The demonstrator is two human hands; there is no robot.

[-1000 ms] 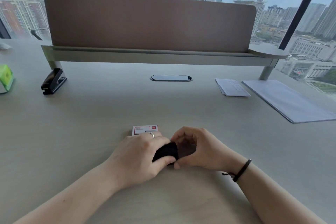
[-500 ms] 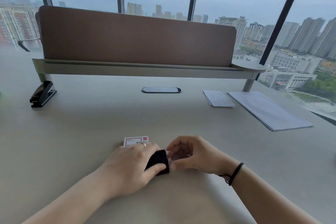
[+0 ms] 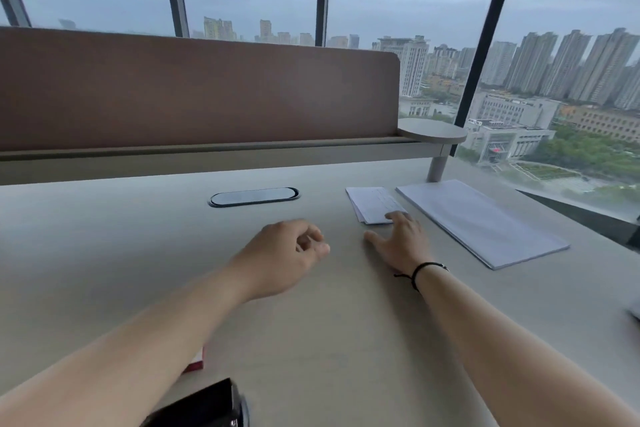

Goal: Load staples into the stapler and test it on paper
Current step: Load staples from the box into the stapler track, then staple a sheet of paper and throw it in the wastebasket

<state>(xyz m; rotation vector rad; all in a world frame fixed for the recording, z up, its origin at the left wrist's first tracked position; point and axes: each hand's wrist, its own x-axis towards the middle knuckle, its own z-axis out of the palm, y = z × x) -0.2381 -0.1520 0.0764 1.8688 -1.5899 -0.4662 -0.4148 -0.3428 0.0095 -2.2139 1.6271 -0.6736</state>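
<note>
Stapler (image 3: pixel 207 406) is lying at the near desk edge, well behind both hands. Left hand (image 3: pixel 284 253) is hovering loosely curled, holding nothing; right hand (image 3: pixel 398 239) (fingers straight) is touching the small paper stack (image 3: pixel 372 203).

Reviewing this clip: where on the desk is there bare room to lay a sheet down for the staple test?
Bare desk runs left of the left hand, up to the oval cable port. Another bare patch lies between both forearms, ahead of the stapler. It is crowded at right: right hand on the small paper stack, beside the large paper stack.
</note>
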